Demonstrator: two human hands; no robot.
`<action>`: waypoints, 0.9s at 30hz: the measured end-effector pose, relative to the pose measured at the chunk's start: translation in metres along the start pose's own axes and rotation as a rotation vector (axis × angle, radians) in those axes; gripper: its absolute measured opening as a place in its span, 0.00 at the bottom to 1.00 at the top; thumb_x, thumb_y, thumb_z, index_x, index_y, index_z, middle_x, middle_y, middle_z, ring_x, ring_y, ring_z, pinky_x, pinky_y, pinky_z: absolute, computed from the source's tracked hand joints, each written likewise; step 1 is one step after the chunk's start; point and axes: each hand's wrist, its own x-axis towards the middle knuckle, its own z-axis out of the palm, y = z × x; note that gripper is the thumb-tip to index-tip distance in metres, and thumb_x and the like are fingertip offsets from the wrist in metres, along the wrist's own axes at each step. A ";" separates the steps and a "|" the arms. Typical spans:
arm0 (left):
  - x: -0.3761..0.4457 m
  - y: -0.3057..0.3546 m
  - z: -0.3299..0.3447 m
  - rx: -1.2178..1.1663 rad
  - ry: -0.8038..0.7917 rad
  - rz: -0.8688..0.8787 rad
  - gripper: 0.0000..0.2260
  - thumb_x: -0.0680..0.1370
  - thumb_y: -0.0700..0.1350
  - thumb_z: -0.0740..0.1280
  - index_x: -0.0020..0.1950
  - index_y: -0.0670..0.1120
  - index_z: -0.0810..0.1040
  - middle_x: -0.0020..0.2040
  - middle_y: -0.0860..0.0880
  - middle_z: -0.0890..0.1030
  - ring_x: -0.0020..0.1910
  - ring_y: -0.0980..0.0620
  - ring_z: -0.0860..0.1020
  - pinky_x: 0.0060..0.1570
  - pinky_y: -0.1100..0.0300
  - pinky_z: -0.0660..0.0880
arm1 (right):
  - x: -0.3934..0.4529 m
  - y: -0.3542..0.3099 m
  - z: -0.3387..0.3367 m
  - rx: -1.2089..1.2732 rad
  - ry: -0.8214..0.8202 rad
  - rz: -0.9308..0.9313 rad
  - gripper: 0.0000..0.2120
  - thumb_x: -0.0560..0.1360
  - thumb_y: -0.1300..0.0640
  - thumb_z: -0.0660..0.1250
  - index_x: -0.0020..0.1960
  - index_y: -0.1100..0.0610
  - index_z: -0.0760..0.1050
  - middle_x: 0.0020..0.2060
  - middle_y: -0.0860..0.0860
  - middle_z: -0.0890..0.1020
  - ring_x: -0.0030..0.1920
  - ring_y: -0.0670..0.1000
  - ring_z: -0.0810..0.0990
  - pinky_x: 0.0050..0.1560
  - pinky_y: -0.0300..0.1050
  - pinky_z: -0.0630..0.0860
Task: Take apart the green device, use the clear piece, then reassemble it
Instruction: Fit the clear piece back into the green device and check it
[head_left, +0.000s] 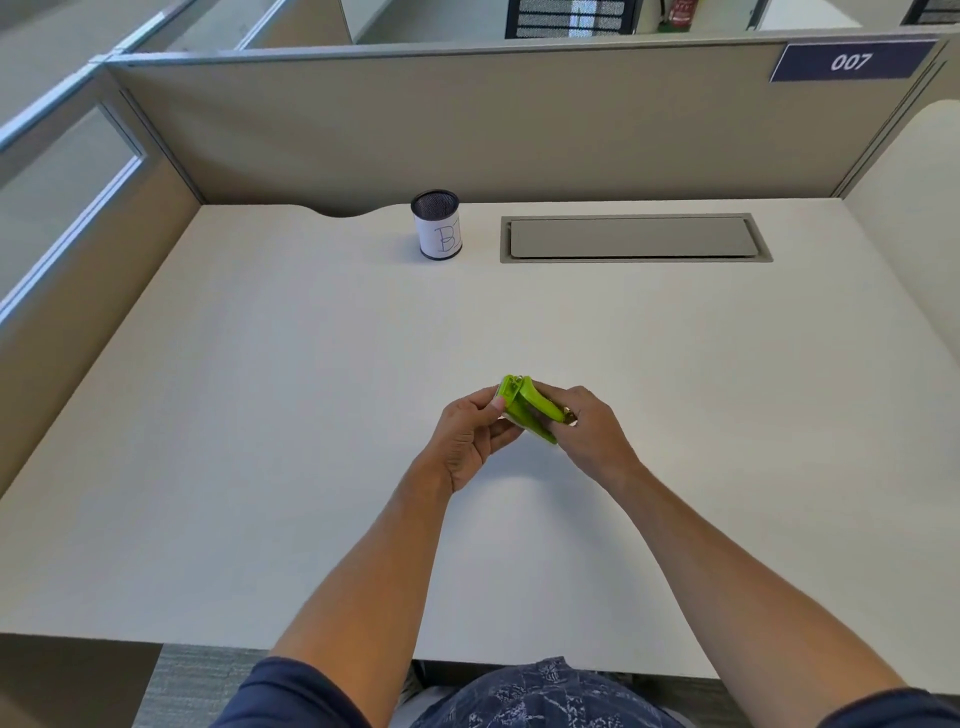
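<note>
Both hands grasp the green device (530, 410) above the desk (260, 415): the left hand (470, 441) pinches its far end, and the right hand (589, 428) grips its near end. A mesh cup (436, 224) stands well apart near the partition (467, 130).

Lime-green device (531, 409), off-white desk (311, 415), black mesh cup (436, 224) with white label, navy patterned shirt (540, 696).
</note>
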 end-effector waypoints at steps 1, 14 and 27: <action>0.000 -0.001 -0.001 -0.001 0.023 -0.008 0.14 0.83 0.38 0.62 0.68 0.37 0.78 0.59 0.39 0.84 0.57 0.44 0.84 0.58 0.54 0.81 | -0.001 0.003 0.000 0.002 0.016 0.001 0.19 0.76 0.47 0.67 0.66 0.33 0.74 0.47 0.51 0.79 0.50 0.48 0.79 0.51 0.40 0.75; -0.003 -0.007 0.009 -0.232 0.107 -0.098 0.13 0.85 0.39 0.56 0.61 0.36 0.78 0.54 0.39 0.85 0.50 0.45 0.86 0.50 0.53 0.84 | -0.004 0.004 -0.004 0.009 0.032 -0.090 0.20 0.75 0.63 0.71 0.64 0.47 0.81 0.51 0.48 0.82 0.55 0.51 0.78 0.56 0.43 0.74; 0.003 -0.007 0.023 -0.249 0.208 -0.102 0.14 0.86 0.38 0.55 0.66 0.35 0.75 0.56 0.37 0.82 0.54 0.41 0.82 0.54 0.51 0.81 | -0.001 -0.002 0.000 -0.334 0.295 -0.240 0.25 0.69 0.74 0.68 0.60 0.55 0.84 0.48 0.52 0.83 0.50 0.56 0.75 0.50 0.51 0.76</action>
